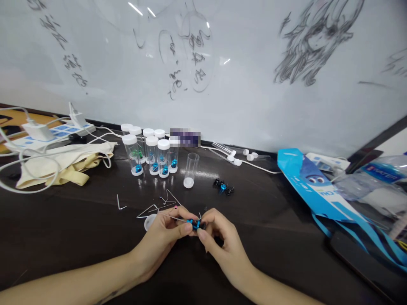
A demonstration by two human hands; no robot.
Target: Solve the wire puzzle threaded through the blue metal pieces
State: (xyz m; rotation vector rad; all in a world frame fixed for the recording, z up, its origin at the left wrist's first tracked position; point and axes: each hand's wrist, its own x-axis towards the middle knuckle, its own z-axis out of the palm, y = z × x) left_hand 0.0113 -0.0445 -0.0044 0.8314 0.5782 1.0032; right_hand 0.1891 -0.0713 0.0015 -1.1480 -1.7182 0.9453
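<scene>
Between both hands, low in the head view, is a small blue and black metal part; its exact kind is too small to make out. My left hand pinches its left side with thumb and forefinger. On the other side, the fingers of my right hand close on the part's right end. A thin metal rod runs from the left fingers toward the part. Beside my left hand lie a white cap and several bent wires or hex keys. One more hex key rests farther left.
Several white-capped clear tubes with blue or green parts stand at the back. An uncapped clear tube and small black and blue parts are right of them. A cloth bag, power strip and blue package flank the table.
</scene>
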